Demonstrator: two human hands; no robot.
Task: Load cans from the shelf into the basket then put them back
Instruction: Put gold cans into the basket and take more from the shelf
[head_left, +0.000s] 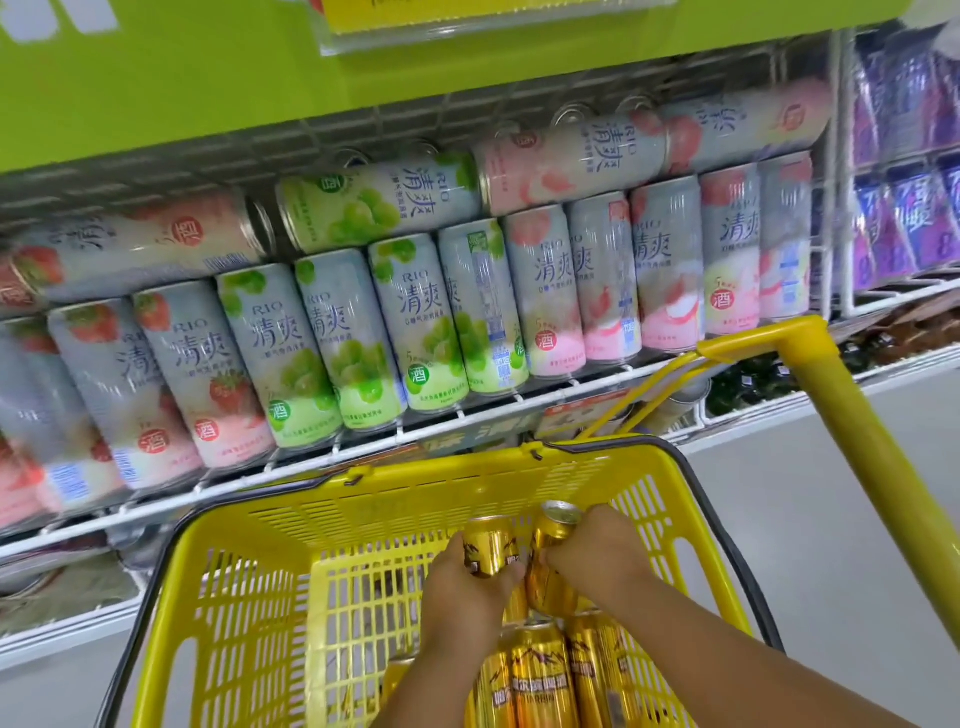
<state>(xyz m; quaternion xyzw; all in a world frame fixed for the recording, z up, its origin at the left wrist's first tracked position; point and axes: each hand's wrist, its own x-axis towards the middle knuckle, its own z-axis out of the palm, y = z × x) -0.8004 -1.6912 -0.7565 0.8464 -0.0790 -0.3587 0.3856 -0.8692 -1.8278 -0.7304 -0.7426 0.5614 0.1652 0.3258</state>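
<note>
We note two gold cans held inside the yellow basket (291, 566), toward its far wall: the left hand (460, 592) wraps a gold can (488, 545) from the near side, and the right hand (592, 551) curls round a second gold can (553, 558) that tilts with its silver top toward the shelf. Both cans sit just beside each other, almost touching, above the basket floor; we judge one can per hand is meant to speed the transfer, though we cannot tell from this moment whether they are being set down or lifted out. More gold cans (540, 675) lie on their sides at the near edge of the basket, packed side by side, probably so they do not roll. Just beyond the far rim, the white wire shelf (467, 415) carries upright pastel cans (426, 322) in a tight row leaning back, with further cans laid flat on top of them. The raised yellow handle (810, 374) stands at the right edge. Hidden or unclear: the fingertips of both hands lie behind the cans; the near end of the basket is cut off by the frame, so the can count is unknown; the spot where gold cans belong is not visible; the lower shelf contents behind the basket are dark and blurred.
</note>
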